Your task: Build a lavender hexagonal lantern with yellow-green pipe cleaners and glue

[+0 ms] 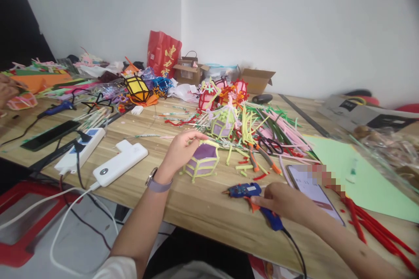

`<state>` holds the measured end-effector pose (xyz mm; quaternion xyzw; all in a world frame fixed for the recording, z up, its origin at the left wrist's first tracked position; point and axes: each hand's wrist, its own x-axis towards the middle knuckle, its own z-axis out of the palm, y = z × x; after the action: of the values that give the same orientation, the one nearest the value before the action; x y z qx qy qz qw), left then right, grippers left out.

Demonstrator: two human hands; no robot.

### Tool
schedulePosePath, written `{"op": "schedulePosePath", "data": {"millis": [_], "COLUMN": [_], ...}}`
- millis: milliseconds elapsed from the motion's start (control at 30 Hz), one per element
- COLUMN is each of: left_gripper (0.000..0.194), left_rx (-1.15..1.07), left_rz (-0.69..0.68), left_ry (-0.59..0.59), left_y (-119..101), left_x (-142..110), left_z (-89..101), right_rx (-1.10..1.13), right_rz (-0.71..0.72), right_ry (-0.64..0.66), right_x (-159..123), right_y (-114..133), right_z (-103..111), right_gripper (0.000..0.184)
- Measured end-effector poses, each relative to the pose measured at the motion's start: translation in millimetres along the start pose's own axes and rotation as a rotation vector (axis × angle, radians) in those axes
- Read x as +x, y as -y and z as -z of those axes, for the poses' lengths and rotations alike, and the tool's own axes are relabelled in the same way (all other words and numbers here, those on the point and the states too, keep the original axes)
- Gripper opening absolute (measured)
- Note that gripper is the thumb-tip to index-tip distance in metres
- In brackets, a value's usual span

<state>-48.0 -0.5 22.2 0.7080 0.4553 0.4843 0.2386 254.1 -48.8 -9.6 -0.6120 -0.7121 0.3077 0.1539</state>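
My left hand pinches the upper edge of a small purple lantern framed in pale yellow-green pipe cleaners. The lantern stands on the wooden table, and its left side is partly behind my fingers. My right hand is closed round the handle of a blue hot glue gun with an orange trigger. The gun's nozzle points left, in front of the lantern and apart from it. Behind the lantern sits another purple one with a similar yellow-green frame. Orange-handled pliers and black-handled scissors lie to its right.
A phone lies beside my right forearm, near red pipe cleaners and a green sheet. At left are a power strip, a white power bank and cables. Another person's hand shows at the far left. Boxes stand along the wall.
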Motion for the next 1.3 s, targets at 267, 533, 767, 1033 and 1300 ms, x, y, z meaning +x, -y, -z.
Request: {"op": "schedulePosePath", "data": {"millis": [267,533,767,1033,1300], "left_gripper": [0.026,0.026,0.021,0.006,0.007], "left_rx": [0.003,-0.014,0.093,0.248,0.180], "left_rz": [-0.025,0.013,0.118,0.055,0.034], "left_ry": [-0.018,-0.010,-0.019,0.050,0.107], "left_y": [4.4,5.2,3.5,0.4,-4.0], "left_x": [-0.5,-2.4,-5.3,-9.2,-9.3], "left_z": [2.3,2.7,7.9,15.2,15.7], "right_rx": [-0.347,-0.167,-0.110,-0.108,-0.103], "right_rz": [0.634,0.703,0.680,0.652,0.640], "right_ry": [-0.422,-0.295,-0.290,-0.304,-0.309], "right_x": [46.8,83.0,84.9,83.9,84.6], "right_y": [102.2,122.2,121.8,119.6,119.0], "right_z": [-3.0,-23.6,-23.0,-24.3,-25.4], "right_gripper": [0.022,0.013,0.010,0.009,0.008]}}
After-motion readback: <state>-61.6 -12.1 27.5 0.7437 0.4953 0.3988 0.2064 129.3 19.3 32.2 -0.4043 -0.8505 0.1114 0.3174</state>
